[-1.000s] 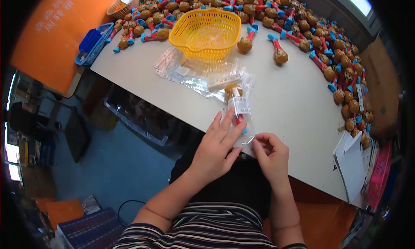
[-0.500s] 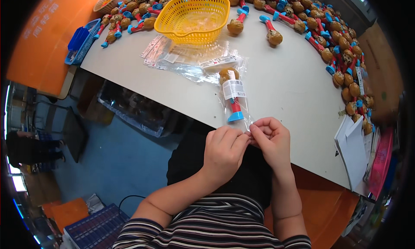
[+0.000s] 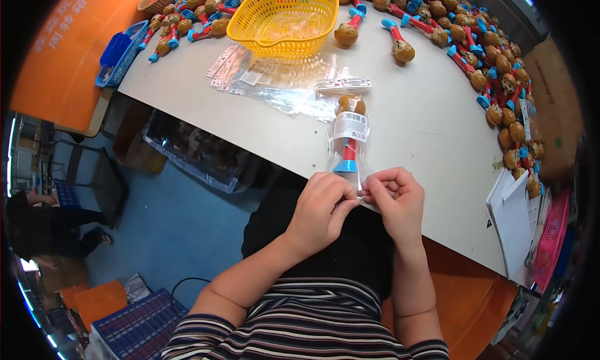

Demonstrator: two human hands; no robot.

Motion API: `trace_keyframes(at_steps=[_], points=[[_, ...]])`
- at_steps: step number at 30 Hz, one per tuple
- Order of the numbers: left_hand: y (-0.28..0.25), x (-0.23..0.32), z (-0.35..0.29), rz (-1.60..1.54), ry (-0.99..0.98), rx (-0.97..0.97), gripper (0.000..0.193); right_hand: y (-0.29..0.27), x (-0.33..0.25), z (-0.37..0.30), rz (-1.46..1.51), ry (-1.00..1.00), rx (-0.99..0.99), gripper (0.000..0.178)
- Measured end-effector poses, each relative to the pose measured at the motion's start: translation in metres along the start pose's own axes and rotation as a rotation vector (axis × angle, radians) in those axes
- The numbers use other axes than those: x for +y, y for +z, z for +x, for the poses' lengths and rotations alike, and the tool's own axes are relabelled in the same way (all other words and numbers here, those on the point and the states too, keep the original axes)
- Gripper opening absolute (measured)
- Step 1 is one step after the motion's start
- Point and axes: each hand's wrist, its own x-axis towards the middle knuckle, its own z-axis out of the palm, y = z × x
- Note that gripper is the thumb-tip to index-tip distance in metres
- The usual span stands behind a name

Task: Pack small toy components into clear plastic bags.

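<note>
A clear plastic bag (image 3: 337, 149) lies at the table's front edge with a toy (image 3: 349, 152) inside. The toy has a brown round head, a red body and a blue base; a white label covers its middle. My left hand (image 3: 325, 204) pinches the bag's near end between thumb and fingers. Close beside it, my right hand (image 3: 395, 197) also grips that end, fingers curled. The toy's blue base points toward my hands. Beyond it lies a spread of flat clear bags (image 3: 281, 88) with printed header strips.
A yellow basket (image 3: 247, 41) holding clear plastic stands behind the bags. Piled along the far and right edges are many similar toys (image 3: 500, 63); one toy (image 3: 399, 44) lies apart. Papers (image 3: 507, 216) rest at right, a blue basket (image 3: 119, 72) at far left. Another person (image 3: 47, 225) is at the left.
The bagged toy has shifted slightly right and lies straighter. My hands have drawn slightly apart at the bag's end. The person at the far left has moved nearer.
</note>
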Motion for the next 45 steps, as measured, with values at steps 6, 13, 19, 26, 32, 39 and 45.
trace_keyframes(at_steps=[6,13,19,26,32,39,45], points=[[0.005,0.002,0.008,0.065,0.069,0.041,0.015,0.003,-0.016,-0.01,0.063,0.092,-0.121,0.034],[-0.021,0.012,0.032,0.074,0.136,0.176,0.026,-0.001,-0.014,-0.013,-0.084,0.067,0.004,0.036],[-0.022,-0.01,0.086,0.402,0.309,-0.332,0.033,-0.004,-0.008,-0.012,-0.151,-0.02,0.068,0.033],[-0.024,-0.022,0.052,0.337,0.274,-0.323,0.045,-0.016,-0.019,-0.012,-0.027,0.036,0.023,0.038],[-0.019,-0.012,0.041,0.289,0.19,-0.263,0.064,-0.016,-0.034,0.014,-0.034,0.217,0.071,0.039],[-0.019,-0.031,0.023,0.255,0.168,-0.062,0.056,-0.007,-0.024,0.027,-0.018,0.133,0.007,0.038],[-0.015,-0.007,-0.001,0.316,0.297,0.19,0.03,-0.006,-0.016,0.018,0.063,0.126,-0.042,0.028]])
